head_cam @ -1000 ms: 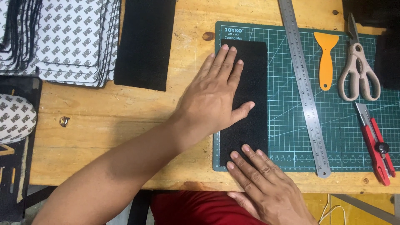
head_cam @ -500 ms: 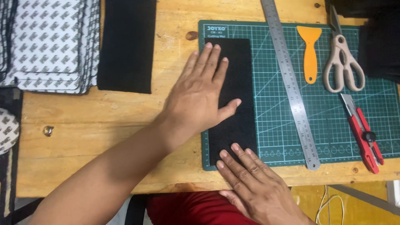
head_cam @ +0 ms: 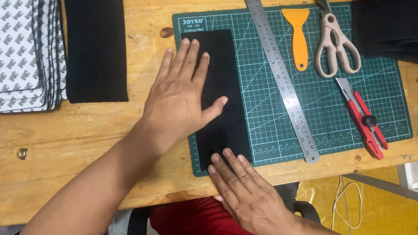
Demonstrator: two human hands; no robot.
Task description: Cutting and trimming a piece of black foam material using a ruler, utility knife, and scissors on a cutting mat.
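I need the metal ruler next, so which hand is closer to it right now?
Right. The right hand rests at the black strip's near end, just short of the metal ruler's lower tip; the left hand lies flat farther left.

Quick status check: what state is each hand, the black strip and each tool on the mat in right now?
left hand: open, flat on the black strip
right hand: open, fingertips on the strip's near end
black strip: lying flat on the cutting mat
scissors: closed
utility knife: blade out
steel ruler: flat, slanted
orange scraper: lying unused
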